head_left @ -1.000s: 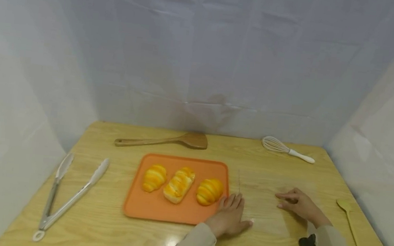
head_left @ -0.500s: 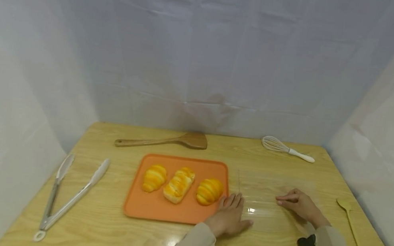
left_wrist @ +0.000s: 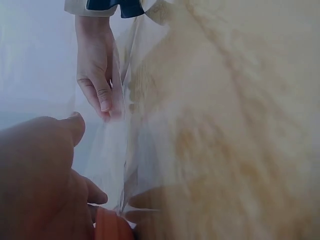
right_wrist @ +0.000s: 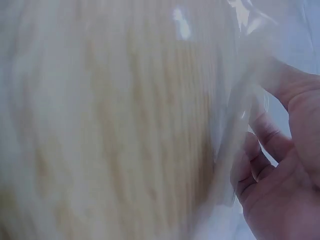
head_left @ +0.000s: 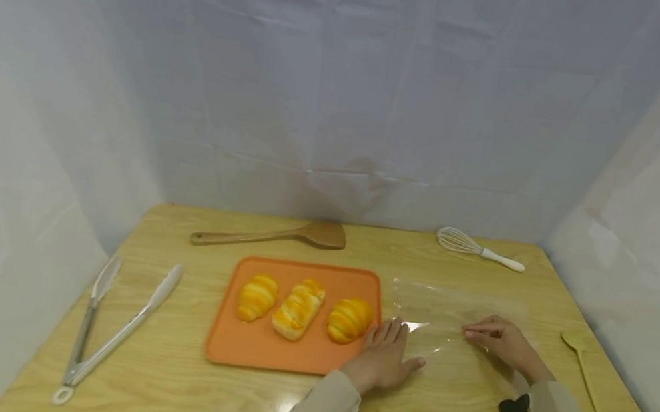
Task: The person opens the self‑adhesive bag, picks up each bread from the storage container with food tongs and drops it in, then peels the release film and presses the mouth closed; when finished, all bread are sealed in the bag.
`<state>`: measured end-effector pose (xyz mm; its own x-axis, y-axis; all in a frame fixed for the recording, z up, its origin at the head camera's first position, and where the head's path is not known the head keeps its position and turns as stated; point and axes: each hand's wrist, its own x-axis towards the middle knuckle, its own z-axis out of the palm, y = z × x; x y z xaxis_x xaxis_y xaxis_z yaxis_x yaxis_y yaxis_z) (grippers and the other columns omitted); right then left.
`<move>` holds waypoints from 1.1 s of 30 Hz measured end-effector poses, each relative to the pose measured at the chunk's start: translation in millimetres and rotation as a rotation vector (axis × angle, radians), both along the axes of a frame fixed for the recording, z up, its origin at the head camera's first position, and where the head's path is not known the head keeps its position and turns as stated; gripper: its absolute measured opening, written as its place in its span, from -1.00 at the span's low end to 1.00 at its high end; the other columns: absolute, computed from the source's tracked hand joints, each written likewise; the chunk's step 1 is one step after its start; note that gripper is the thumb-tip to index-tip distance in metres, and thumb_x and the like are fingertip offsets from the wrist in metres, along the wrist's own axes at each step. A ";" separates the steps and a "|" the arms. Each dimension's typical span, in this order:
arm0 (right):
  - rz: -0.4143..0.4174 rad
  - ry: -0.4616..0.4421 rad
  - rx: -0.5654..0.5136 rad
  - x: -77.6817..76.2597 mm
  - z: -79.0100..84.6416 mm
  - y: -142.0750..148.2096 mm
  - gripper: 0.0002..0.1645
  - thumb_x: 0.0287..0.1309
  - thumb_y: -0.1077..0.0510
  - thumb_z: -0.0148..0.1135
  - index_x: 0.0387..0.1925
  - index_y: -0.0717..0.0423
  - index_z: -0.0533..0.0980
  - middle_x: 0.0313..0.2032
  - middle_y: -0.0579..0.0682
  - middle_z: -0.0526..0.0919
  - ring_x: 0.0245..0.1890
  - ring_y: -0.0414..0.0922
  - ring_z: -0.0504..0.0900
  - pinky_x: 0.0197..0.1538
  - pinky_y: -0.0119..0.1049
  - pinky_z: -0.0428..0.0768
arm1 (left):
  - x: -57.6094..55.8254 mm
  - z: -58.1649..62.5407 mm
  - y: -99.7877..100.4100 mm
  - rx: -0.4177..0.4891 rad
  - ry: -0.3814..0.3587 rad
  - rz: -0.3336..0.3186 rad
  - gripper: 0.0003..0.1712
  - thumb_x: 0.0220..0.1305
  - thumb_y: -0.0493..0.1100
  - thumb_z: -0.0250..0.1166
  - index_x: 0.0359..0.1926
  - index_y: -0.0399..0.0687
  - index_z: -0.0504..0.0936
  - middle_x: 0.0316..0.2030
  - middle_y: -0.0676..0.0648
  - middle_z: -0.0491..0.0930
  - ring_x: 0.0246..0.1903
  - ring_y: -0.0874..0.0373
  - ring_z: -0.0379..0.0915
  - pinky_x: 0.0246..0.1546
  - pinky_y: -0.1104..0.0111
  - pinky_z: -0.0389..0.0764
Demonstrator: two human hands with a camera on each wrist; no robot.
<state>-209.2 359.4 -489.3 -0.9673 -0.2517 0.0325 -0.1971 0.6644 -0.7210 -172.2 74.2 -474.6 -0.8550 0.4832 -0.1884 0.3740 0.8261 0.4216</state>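
Right hand (head_left: pixel 502 346), lower right of head view, pinches clear plastic sheet (head_left: pixel 446 305) between thumb and fingers. Sheet lies right of centre, just beside the tray. Left hand (head_left: pixel 383 356), lower centre-right: fingers extended, thumb apart, at tray's right edge; can't tell if it touches the sheet. Orange tray (head_left: pixel 266 356), lower centre, three breads (head_left: pixel 297 310) on it. Tongs (head_left: pixel 119 339) lower left; wooden spatula (head_left: pixel 323 235) above tray; whisk (head_left: pixel 495 257) and spoon (head_left: pixel 588 381) toward right.

Splayed silvery tongs (head_left: pixel 116 343) lie at your left. A brown wooden spatula (head_left: pixel 279 233) and a white-handled wire whisk (head_left: pixel 485 253) rest toward your far table edge, and a slender yellowish spoon (head_left: pixel 588 381) lies at your right, before pale, creased sheeting (head_left: pixel 341 100).
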 end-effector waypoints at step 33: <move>0.056 -0.091 0.127 -5.2 1.6 9.2 -0.52 0.24 0.01 0.28 0.11 0.19 0.58 -0.14 0.06 0.54 -0.23 -0.31 0.44 -0.15 -0.36 0.50 | 1.9 -2.9 4.3 -0.076 0.056 -0.002 -0.31 0.45 0.19 0.00 0.49 0.08 0.17 0.51 -0.02 0.09 0.52 -0.03 -0.08 0.50 0.02 0.00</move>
